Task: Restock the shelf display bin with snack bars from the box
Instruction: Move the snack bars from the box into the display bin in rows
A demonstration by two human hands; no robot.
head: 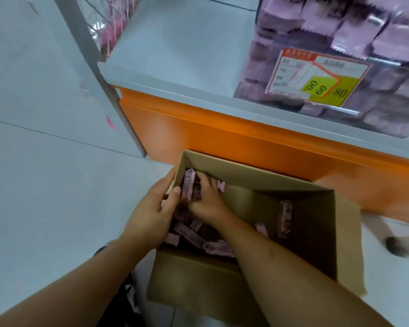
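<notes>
Purple-wrapped snack bars [189, 185] sit in the cardboard box [246, 175] w/ our left hand [151, 213] & right hand [207, 199] cupped round a bunch; light, crinkly, prob slippery, so we'd squeeze mid-length, then lift to the bin [340, 67].

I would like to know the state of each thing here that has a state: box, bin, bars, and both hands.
cardboard box: open, on the floor, partly filled.
snack bars: loose in the box, lying jumbled.
display bin: on the shelf, nearly full of pink packs.
price label: stuck on the bin front.
left hand: in the box, gripping bars.
right hand: in the box, gripping bars.
</notes>
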